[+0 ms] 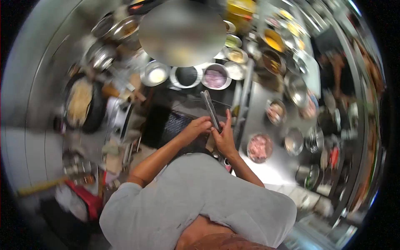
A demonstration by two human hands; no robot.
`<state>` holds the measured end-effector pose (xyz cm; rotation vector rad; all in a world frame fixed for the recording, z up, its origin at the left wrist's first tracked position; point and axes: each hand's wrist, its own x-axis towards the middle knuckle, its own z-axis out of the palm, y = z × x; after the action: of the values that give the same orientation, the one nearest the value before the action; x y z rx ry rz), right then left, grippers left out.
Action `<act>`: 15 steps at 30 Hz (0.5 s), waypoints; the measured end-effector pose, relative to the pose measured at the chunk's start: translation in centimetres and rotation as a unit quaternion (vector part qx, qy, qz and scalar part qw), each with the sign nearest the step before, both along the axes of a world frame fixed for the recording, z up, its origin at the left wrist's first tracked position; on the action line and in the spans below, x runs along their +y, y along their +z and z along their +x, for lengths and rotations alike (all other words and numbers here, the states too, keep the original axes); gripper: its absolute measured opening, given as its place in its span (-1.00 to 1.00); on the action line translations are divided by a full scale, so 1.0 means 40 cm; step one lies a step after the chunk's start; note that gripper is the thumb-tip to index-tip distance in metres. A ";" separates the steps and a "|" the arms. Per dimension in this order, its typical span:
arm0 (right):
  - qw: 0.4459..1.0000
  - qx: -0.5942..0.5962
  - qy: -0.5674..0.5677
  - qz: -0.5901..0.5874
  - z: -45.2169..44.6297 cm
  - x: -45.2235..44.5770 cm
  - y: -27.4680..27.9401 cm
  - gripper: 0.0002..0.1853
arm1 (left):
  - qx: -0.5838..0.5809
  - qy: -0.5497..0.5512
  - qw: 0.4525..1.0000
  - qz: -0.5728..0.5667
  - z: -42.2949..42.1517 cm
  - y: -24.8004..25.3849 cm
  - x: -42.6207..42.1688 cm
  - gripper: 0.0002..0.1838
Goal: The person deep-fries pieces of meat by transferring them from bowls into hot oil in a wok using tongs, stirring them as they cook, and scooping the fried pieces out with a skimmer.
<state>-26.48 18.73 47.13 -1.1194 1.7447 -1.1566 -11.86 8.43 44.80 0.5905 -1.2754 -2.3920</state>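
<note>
My right hand (225, 139) grips the lower end of a slim dark object (211, 109) with a pale edge, which looks like a phone seen nearly side-on. It points up and slightly left, and one finger of that hand sticks out straight beside it. Close to its lower left side is my left hand (199, 127), with the fingers curled together. Whether those fingers touch the dark object or pinch something small is too blurred to tell. Both hands are held in front of my grey shirt.
Round pots (186, 77) line the counter ahead, one with purple contents (215, 77). At right, a steel counter (255, 104) carries a bowl of pink raw meat (259, 148) and several metal bowls. A black wok (96, 108) with pale food stands left. A blurred oval hides the top.
</note>
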 end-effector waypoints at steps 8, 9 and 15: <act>0.958 -0.037 0.273 -0.080 0.360 -0.289 -0.067 -0.04 | -0.007 0.314 0.949 -0.001 0.377 -0.040 -0.087 -0.66; 0.948 -0.026 0.308 -0.080 0.408 -0.319 -0.072 -0.05 | 0.007 0.345 0.938 0.021 0.423 -0.013 -0.097 -0.67; 0.868 -0.063 0.493 0.011 0.643 -0.483 0.008 -0.16 | 0.027 0.513 0.857 -0.033 0.694 -0.046 -0.120 -0.67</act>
<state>-0.76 -0.58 47.46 -1.5864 0.8298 -0.5282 15.90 3.63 42.94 0.8821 -0.6994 -1.4389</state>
